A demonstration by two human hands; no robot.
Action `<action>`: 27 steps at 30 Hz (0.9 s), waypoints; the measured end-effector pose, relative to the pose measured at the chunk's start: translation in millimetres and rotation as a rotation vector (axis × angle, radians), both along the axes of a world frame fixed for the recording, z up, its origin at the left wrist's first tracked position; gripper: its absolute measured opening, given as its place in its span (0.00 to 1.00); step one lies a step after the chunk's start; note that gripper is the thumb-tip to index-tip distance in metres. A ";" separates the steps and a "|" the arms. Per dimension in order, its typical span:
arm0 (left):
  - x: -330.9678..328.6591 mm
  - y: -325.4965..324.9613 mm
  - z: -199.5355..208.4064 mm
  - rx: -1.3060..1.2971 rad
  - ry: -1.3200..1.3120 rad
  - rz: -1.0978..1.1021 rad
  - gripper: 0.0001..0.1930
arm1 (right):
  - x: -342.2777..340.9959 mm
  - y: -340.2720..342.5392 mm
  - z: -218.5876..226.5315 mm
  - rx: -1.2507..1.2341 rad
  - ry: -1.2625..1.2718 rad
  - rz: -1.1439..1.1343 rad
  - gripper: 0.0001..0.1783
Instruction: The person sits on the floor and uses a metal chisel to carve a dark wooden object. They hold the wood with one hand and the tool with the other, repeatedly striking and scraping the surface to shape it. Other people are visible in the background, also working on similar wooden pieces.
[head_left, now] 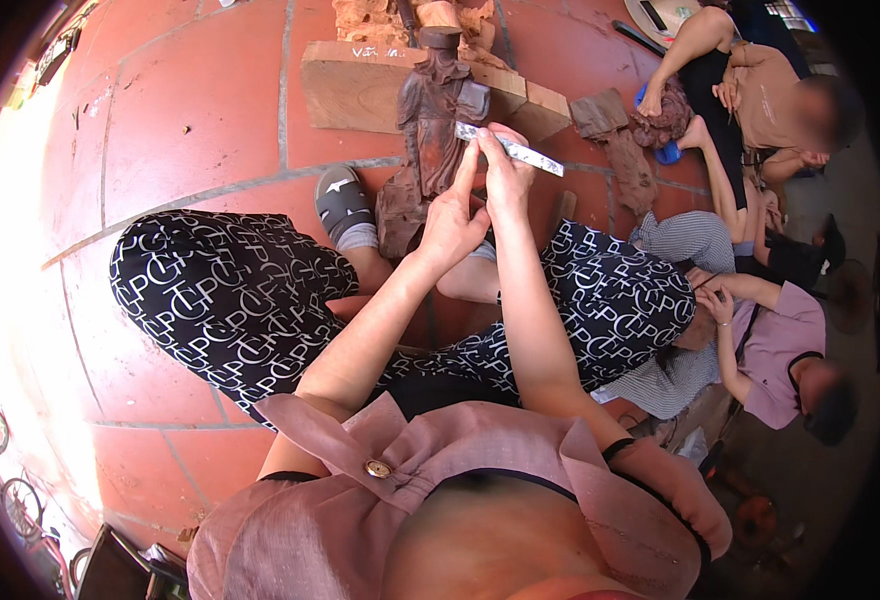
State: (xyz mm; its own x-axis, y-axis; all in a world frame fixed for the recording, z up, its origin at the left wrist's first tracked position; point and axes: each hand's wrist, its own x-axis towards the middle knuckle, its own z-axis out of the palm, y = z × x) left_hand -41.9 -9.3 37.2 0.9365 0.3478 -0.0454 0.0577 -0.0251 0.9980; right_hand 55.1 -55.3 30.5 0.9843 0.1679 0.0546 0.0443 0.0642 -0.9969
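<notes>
A dark brown carved wooden figure (pixel 428 130) in a robe and flat-topped hat stands upright on the floor between my feet. In front of its right side I hold a narrow whitish strip (pixel 538 160) with dark printing, perhaps folded sandpaper. My right hand (pixel 506 185) pinches the strip near its middle. My left hand (pixel 448 228) is just beside it, its long finger stretched up to the strip's left part; its thumb stands apart lower down and its other fingers are partly hidden. The figure's lower right side is partly behind my hands.
Behind the figure lie a pale timber block (pixel 355 85) and a rough orange-brown carving (pixel 470 20). To the right are another dark carving (pixel 628 165) and two seated people, one in brown (pixel 775 95), one in pink (pixel 785 325). Red tiles (pixel 190 100) cover the floor.
</notes>
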 end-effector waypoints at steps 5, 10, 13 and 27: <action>2.3 10.8 -8.1 0.044 -0.015 0.009 0.47 | 12.3 3.0 -17.4 -0.041 -0.024 0.077 0.08; 0.5 18.8 -9.7 0.045 -0.045 -0.058 0.46 | 6.4 3.0 -10.0 0.046 0.060 0.015 0.08; 0.5 18.2 -5.5 0.004 -0.008 0.011 0.46 | 4.5 -9.1 -3.1 -0.111 -0.093 0.020 0.10; 3.0 21.8 -33.1 0.115 0.097 -0.052 0.19 | -0.3 -12.0 24.6 0.055 -0.107 0.133 0.04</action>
State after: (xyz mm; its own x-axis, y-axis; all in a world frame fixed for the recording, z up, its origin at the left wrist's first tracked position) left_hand -38.9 12.5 4.1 0.9466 0.3067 -0.0989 0.1491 -0.1446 0.9782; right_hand 54.8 -67.3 55.1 0.9417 0.2901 0.1706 0.1375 0.1309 -0.9818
